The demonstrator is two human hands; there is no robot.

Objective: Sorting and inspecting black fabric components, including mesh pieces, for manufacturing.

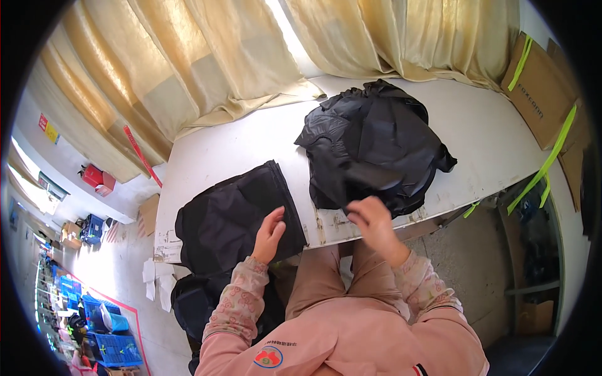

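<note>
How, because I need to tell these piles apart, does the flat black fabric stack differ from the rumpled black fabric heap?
The flat stack has fairly straight edges; the rumpled heap has an irregular, bunched outline.
The flat stack looks mostly matte, while the rumpled heap shows a sheen.
The flat stack lies left of the rumpled heap and reaches less far back.
Both are black and rest on the white table.

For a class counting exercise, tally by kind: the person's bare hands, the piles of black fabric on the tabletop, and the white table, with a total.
Bare hands: 2 (left hand, right hand)
Black fabric piles: 2 (flat stack, crumpled heap)
White table: 1
Total: 5
</note>
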